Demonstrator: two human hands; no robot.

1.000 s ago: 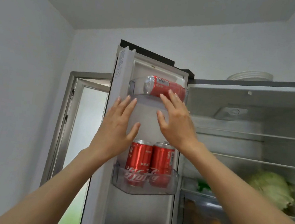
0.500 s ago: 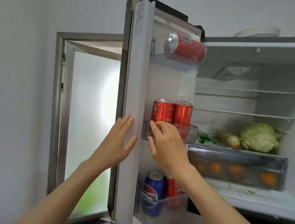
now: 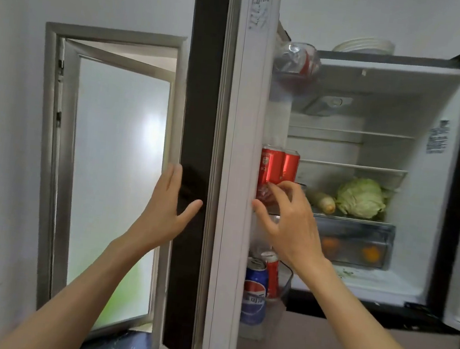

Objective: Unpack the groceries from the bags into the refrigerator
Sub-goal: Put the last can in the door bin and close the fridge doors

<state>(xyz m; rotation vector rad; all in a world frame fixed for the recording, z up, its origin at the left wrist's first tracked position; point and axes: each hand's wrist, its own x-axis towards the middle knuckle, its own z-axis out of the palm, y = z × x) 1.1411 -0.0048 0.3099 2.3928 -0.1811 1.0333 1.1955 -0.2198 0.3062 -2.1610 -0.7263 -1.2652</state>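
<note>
The edge-on white refrigerator door (image 3: 237, 175) hid most of its shelves, and the top can above the hands was a blur. Two upright red soda cans (image 3: 278, 165) stood just above the right hand (image 3: 289, 221), its loosely curled fingers at their shelf holding nothing; the left hand (image 3: 164, 210) lay flat, fingers straight, against the door's dark outer face.

Window (image 3: 113, 178) ajar at left, plates (image 3: 365, 45) up top.

The top of the refrigerator door (image 3: 226, 145) is cut off by the upper edge. The can (image 3: 297, 60) in the top door shelf is blurred. The lower parts of the two red cans (image 3: 278, 165) are hidden behind the right hand (image 3: 289, 224). The oranges (image 3: 370, 252) in the drawer are seen only dimly through its front.
</note>
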